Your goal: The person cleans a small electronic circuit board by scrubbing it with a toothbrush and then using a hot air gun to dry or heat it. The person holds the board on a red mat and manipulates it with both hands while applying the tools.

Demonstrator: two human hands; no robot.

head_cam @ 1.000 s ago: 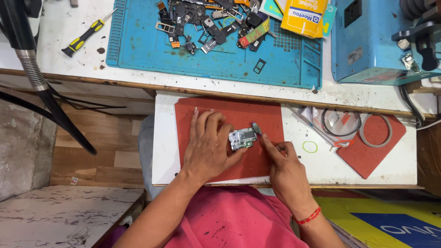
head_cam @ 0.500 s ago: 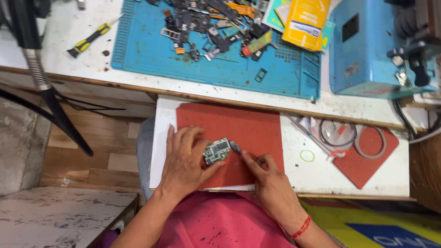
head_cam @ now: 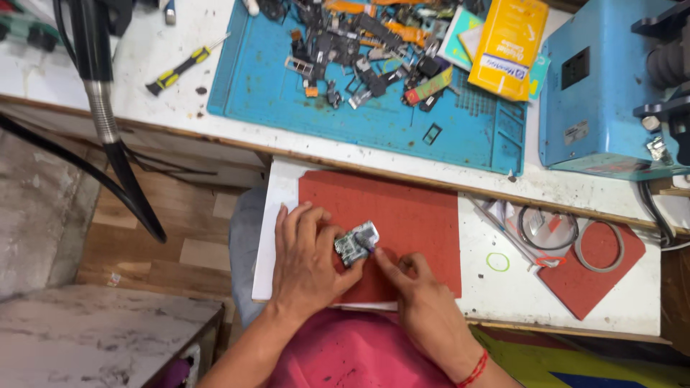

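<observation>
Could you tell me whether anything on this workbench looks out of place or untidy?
Yes: loose dismantled parts lie heaped across the blue work mat, and a yellow-handled screwdriver lies askew beside it. Both hands' small circuit board sits squarely on the red pad.

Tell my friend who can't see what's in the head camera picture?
Two hands work on a small circuit board on a red mat. The left hand steadies it; the right hand touches it with a thin tool.

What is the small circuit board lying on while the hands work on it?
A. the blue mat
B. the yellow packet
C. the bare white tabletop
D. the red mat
D: the circuit board rests on the red mat, pinned by the left hand, with the right hand beside it.
</observation>
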